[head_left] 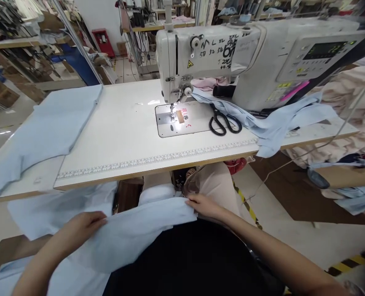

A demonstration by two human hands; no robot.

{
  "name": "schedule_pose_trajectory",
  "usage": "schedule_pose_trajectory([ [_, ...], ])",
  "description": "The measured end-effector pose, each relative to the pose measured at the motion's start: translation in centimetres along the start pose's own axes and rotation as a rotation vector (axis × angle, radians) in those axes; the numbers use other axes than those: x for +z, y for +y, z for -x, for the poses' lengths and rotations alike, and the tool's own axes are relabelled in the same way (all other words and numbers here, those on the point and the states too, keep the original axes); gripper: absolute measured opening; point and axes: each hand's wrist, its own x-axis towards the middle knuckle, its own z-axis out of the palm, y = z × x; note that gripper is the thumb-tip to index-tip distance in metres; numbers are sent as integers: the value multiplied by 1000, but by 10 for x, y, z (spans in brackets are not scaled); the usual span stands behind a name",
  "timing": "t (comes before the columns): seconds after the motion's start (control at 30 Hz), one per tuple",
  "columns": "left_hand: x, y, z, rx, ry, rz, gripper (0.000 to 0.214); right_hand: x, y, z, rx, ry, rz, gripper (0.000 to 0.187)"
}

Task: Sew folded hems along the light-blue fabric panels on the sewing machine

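Observation:
A light blue fabric piece stretches across my lap, below the front edge of the sewing table. My left hand grips its upper edge on the left, fingers closed on the cloth. At the other end, my right hand pinches the fabric's right corner between thumb and fingers. More of the cloth hangs down to the left, under my left forearm. Above, the sewing machine stands on the table, its needle area lit and no cloth under the presser foot.
Black-handled scissors lie right of the needle plate. A blue fabric panel is spread on the table's left. Crumpled blue cloth drapes over the right front edge. A printed ruler runs along the front. A thin cord hangs at right.

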Motion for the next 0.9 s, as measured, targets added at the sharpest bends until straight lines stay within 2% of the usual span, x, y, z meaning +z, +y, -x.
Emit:
schedule_pose_trajectory([
  [0.1, 29, 44, -37, 76, 60, -2, 32, 17, 13, -44, 31, 14, 98, 21],
  [0.23, 83, 111, -75, 177, 57, -64, 24, 31, 13, -96, 34, -38, 207, 27],
  [0.37, 119, 145, -88, 183, 27, -199, 20, 38, 16, -118, 55, -196, 311, 29],
  [0.47, 129, 155, -92, 182, -15, -290, 21, 22, 24, -118, 65, -260, 368, 27],
  [0.57, 127, 161, -98, 195, -38, -342, 22, -9, 32, -109, 76, -240, 394, 26],
  [0.73, 116, 164, -96, 278, -16, -320, 13, -53, 32, -81, 114, -87, 354, 24],
  [0.9, 111, 150, -78, 304, 46, -239, 19, -67, 29, -62, 123, 44, 257, 22],
])
